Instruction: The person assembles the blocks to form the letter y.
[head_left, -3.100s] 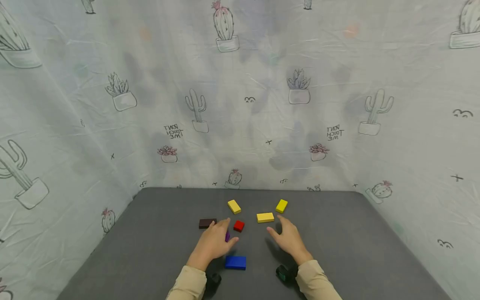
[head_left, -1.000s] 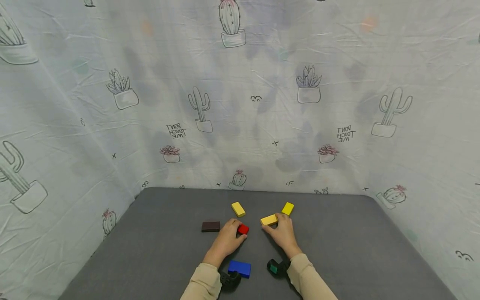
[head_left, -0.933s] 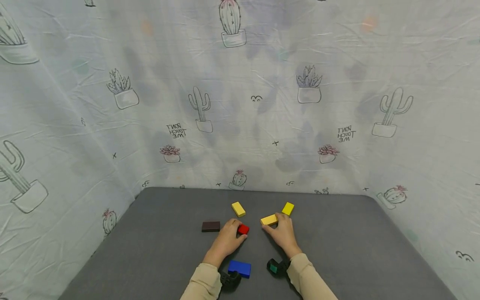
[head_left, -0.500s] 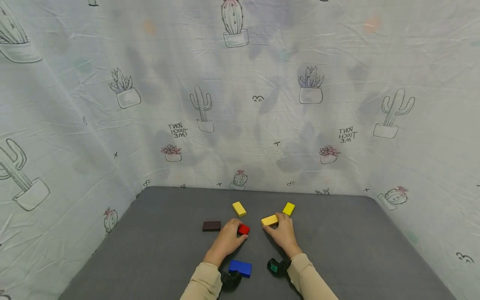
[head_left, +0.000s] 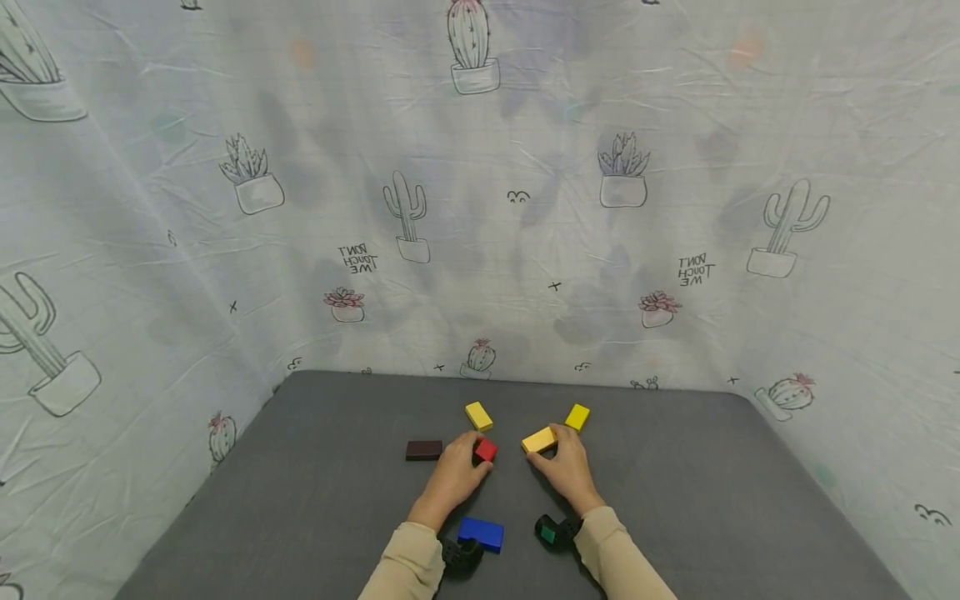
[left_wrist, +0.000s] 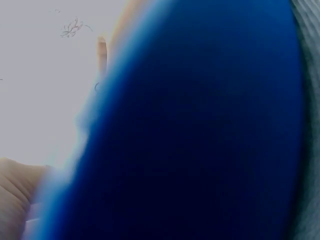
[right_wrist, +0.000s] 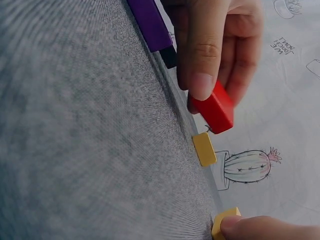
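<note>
My left hand (head_left: 450, 479) pinches a red block (head_left: 486, 450) between thumb and fingers. The right wrist view shows this red block (right_wrist: 217, 107) tilted and raised off the table. My right hand (head_left: 567, 468) grips a yellow-orange rectangular block (head_left: 538, 440) at its right end, thumb in front and fingers behind. Just behind that hand lies a bright yellow block (head_left: 577, 417). A purple block (right_wrist: 150, 25) sits near the left hand in the right wrist view; the head view hides it. The left wrist view is mostly filled by a blurred blue block (left_wrist: 200, 125).
On the grey table (head_left: 337, 517) are a dark brown block (head_left: 423, 451) left of the left hand, a pale yellow block (head_left: 478, 416) behind it and a blue block (head_left: 481, 534) by the left wrist. A patterned cloth (head_left: 555, 208) encloses the table's back and sides.
Both hands came inward onto the red and yellow-orange blocks. In the last half second the left hand has raised and tilted the red block; the right hand stays almost still.
</note>
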